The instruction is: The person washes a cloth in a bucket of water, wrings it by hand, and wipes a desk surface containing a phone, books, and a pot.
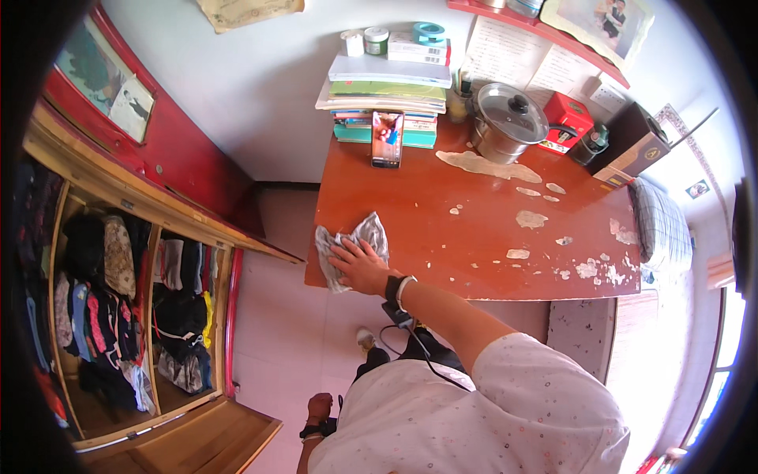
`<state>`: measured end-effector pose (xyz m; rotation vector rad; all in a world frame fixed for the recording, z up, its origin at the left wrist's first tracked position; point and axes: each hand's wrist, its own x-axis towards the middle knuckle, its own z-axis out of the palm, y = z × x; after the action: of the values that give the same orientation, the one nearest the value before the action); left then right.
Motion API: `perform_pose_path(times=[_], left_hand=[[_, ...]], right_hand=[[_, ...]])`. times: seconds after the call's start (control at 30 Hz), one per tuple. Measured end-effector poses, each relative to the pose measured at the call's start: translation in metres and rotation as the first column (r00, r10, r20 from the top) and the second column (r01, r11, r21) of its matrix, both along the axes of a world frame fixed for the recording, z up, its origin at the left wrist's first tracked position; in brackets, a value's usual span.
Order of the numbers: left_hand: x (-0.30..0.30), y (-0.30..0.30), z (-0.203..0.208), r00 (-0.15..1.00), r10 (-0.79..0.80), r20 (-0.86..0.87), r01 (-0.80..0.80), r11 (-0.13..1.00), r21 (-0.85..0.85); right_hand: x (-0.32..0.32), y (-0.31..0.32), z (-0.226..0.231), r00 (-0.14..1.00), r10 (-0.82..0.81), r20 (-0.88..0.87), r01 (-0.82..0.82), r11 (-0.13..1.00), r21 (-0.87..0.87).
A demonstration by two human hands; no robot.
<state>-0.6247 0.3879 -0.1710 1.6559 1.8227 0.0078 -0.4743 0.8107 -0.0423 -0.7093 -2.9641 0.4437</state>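
Note:
On the left front part of the red-brown table (pixel 462 229), my right hand (pixel 365 268) lies flat over a crumpled grey-and-white cloth (pixel 373 229). Its fingers are spread and press the cloth against the tabletop, close to the left edge. A black band and a bracelet circle that wrist. Low beside my body hangs my left hand (pixel 320 406), fingers curled in, away from the table, with nothing seen in it. Beyond the cloth, a phone (pixel 387 139) with a lit screen leans upright against a stack of books (pixel 387 96).
At the back right of the table stand a lidded steel pot (pixel 505 126), a red box (pixel 564 122) and a dark box (pixel 633 146). Pale peeled patches (pixel 530 220) mark the surface. To my left, an open wardrobe (pixel 150 316) holds clothes, its door (pixel 181 182) reaching toward the table.

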Motion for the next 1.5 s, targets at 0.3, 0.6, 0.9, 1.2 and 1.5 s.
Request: perform_pose_path(times=[0.3,0.6,0.9,1.2,1.5], left_hand=[[-0.024,0.09,-0.002,0.879,0.44,0.185,-0.44,0.897,-0.045],[-0.011,0.169,0.002,0.915,0.329,0.234,-0.298,0.942,-0.157],[0.015,0.286,0.081,0.755,0.418,0.506,-0.593,0.765,0.252],[0.081,0.471,0.165,0.513,0.245,0.823,-0.645,0.742,0.182],[0.054,0.6,0.132,0.907,0.227,0.356,-0.381,0.803,0.458]], right_hand=[[0.117,-0.017,0.016,0.99,-0.139,-0.002,0.137,0.98,-0.146],[0.277,-0.028,0.019,0.825,-0.555,0.102,0.564,0.818,-0.113],[0.375,-0.029,0.006,0.581,-0.814,0.034,0.813,0.578,-0.07],[0.34,-0.004,0.0,0.412,-0.908,0.075,0.911,0.412,-0.02],[0.331,-0.003,0.009,0.466,-0.882,0.064,0.879,0.47,0.077]])
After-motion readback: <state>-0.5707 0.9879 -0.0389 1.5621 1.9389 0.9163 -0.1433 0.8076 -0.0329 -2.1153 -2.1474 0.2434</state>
